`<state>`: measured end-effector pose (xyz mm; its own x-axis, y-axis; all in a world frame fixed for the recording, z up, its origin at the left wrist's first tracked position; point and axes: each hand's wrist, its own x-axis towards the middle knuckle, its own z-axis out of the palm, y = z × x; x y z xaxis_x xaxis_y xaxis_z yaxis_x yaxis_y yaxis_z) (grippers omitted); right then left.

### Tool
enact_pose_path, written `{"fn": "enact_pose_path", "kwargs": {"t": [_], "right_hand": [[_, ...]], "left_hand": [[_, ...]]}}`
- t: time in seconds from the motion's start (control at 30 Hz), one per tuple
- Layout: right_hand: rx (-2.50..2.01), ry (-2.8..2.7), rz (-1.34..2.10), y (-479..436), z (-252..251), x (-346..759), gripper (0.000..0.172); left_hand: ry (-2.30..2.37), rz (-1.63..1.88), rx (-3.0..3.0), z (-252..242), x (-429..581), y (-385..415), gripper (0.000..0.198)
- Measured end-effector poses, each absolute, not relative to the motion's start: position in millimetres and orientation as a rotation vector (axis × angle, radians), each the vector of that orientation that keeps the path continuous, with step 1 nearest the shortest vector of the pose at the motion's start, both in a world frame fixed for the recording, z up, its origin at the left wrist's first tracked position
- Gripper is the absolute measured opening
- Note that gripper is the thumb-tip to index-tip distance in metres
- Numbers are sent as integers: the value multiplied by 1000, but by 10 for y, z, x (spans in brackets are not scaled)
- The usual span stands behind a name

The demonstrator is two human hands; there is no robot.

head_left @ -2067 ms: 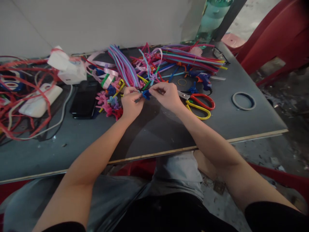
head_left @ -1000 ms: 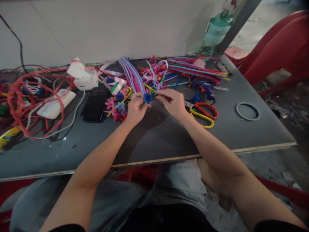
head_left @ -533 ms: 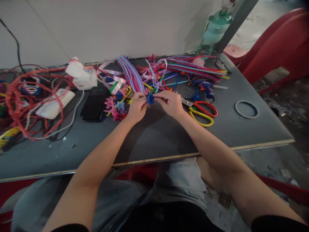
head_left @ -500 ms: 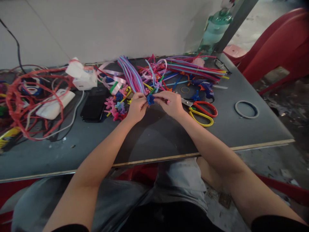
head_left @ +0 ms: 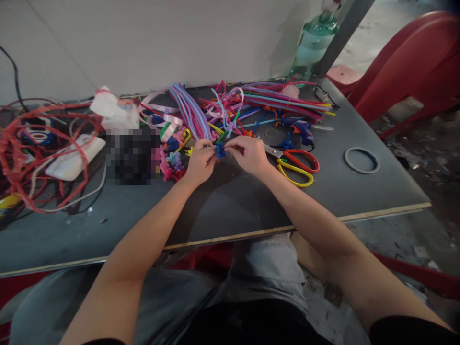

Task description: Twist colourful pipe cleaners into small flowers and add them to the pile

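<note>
Between my two hands is a small blue pipe-cleaner flower [head_left: 220,150], raised a little over the dark table [head_left: 230,206]. My left hand [head_left: 201,160] pinches it from the left side. The fingertips of my right hand [head_left: 248,152] close on its right edge. Finished-looking pipe-cleaner flowers [head_left: 173,160] in pink, blue and red lie just left of my left hand. Beyond the hands are a purple and blue bundle of pipe cleaners [head_left: 190,110] and a longer mixed bundle [head_left: 287,101]. Scissors [head_left: 294,165] with red and yellow handles rest right of my right hand.
A blue glue gun [head_left: 300,128] and a grey tape roll [head_left: 361,160] lie to the right. A green bottle [head_left: 312,48] stands at the back. Tangled red cord [head_left: 81,163], a white power bank-like block [head_left: 75,157] and a white charger [head_left: 120,115] fill the left. A red chair [head_left: 413,62] is at right.
The whole view has shifted slightly, so the table's things appear a bit further left. Both hands keep hold of the blue flower, which looks turned a little, with its petals more spread.
</note>
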<state>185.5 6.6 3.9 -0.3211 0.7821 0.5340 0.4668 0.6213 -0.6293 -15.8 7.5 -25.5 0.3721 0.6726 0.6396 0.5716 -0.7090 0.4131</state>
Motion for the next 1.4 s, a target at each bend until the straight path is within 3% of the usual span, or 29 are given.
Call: {"fn": "enact_pose_path", "kwargs": {"t": [0.37,0.6,1.1,1.4], "right_hand": [[-958,-1914,304,63,-18,1848,17],[-1050,-1921,307,-29,34,1794,19],[-1148,-1890,775,-98,241,1804,16],[-1106,-1608,1093,27,127,1802,23]], "left_hand": [[1299,1296,2305,-221,-120,6,62],[1491,1181,2286,-157,-69,-78,53],[1219,1209,2385,-235,-115,12,55],[1157,1231,2078,-297,-131,62,70]]}}
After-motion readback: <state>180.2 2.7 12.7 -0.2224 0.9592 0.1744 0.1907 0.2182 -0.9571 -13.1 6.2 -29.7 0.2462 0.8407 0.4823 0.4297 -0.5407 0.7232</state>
